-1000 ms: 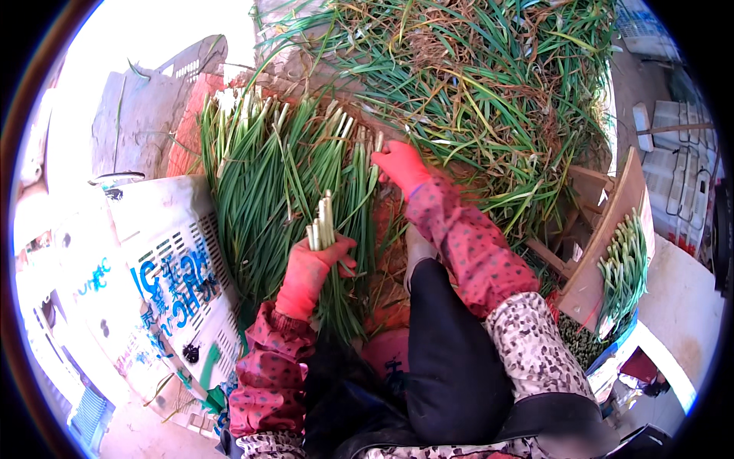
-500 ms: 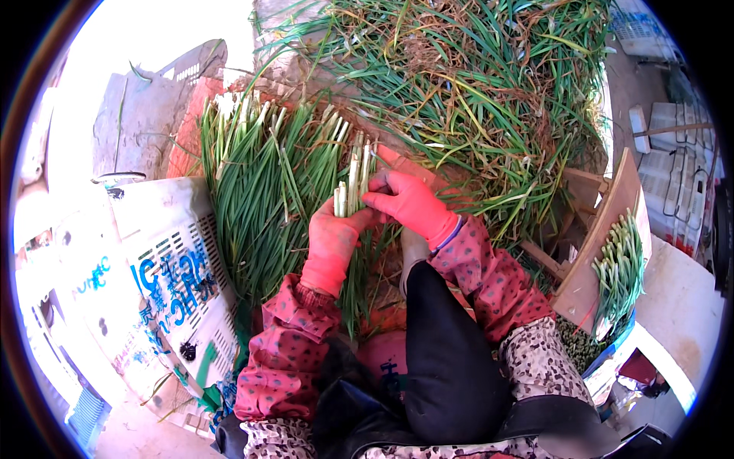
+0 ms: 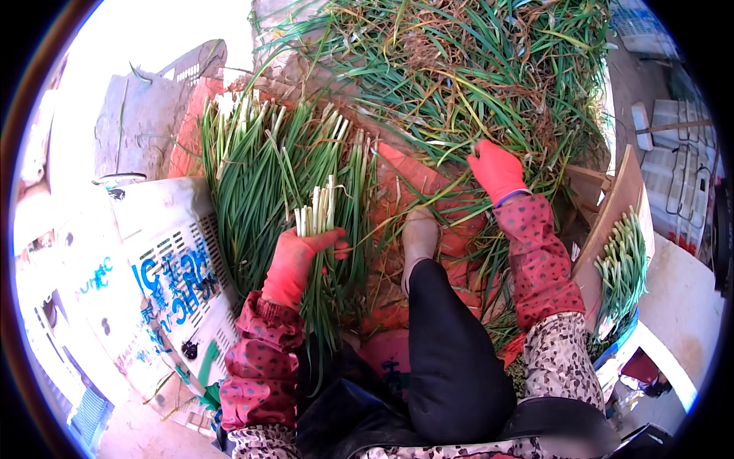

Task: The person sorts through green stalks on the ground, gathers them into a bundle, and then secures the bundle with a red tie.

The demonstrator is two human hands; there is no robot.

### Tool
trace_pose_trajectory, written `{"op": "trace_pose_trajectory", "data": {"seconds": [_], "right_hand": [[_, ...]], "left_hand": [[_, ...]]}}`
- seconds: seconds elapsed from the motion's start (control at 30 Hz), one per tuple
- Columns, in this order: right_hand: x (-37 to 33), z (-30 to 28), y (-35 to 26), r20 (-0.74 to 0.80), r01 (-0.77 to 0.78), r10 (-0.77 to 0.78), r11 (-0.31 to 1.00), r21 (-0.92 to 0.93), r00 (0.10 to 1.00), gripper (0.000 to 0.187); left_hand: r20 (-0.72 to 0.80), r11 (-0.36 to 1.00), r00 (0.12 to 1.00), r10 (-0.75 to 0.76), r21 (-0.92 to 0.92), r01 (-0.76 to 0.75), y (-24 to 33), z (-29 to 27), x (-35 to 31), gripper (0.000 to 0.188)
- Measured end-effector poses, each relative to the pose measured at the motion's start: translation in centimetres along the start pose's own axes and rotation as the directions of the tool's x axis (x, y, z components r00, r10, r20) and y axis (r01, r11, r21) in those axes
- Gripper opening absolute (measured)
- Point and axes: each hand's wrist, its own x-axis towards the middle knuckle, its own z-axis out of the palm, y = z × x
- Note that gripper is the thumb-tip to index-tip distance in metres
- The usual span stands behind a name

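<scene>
My left hand (image 3: 300,258), in a pink-orange glove, is wrapped round a small bunch of green garlic (image 3: 315,214). Its pale cut ends stick up above the fist and the green leaves hang below. Just beyond lies a row of laid-out green garlic (image 3: 252,176), white ends pointing away from me. My right hand (image 3: 498,172), gloved alike, is out at the near edge of a large loose heap of green stalks and leaves (image 3: 459,84). Its fingers are closed, and what is in them is too small to make out.
A white slotted plastic crate (image 3: 183,268) with blue markings stands on the left. My boot (image 3: 420,233) rests on an orange-red sheet (image 3: 451,206) between my hands. At right, another bundle of green garlic (image 3: 623,252) leans by a wooden board (image 3: 604,222). White crates (image 3: 677,176) lie beyond.
My hands have parted. My right hand has left the bunch and moved right to the heap's edge. My left hand has drawn nearer to me and slightly left, still holding the bunch.
</scene>
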Motion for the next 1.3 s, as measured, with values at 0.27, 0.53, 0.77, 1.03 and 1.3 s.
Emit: {"op": "trace_pose_trajectory", "data": {"seconds": [0.27, 0.53, 0.77, 1.03, 1.3], "right_hand": [[-5.3, 8.5, -15.2, 0.126, -0.008, -0.196, 0.512, 0.859, 0.972, 0.025], [3.0, 8.5, -11.6, 0.360, -0.191, -0.018, 0.823, 0.535, 0.933, 0.048], [2.8, 10.9, -16.3, 0.319, -0.179, -0.127, 0.611, 0.771, 0.939, 0.030], [1.4, 10.1, -9.8, 0.490, -0.389, -0.040, 0.554, 0.736, 0.871, 0.022], [1.2, 12.5, -13.0, 0.058, 0.115, -0.174, 0.828, 0.549, 0.983, 0.039]], "left_hand": [[0.084, 0.997, 0.996, -0.026, -0.071, 0.032, -2.4, 4.1, 0.3, 0.022], [0.109, 0.984, 0.985, 0.131, -0.136, -0.116, -6.4, 3.4, 0.3, 0.028], [0.141, 0.968, 0.975, 0.175, -0.208, -0.143, -4.0, 2.5, -0.6, 0.026], [-0.108, 0.954, 0.989, 0.103, -0.270, -0.129, -4.4, -2.3, -0.1, 0.017], [-0.090, 0.984, 0.996, 0.007, -0.179, -0.023, -4.3, 0.5, 0.5, 0.019]]}}
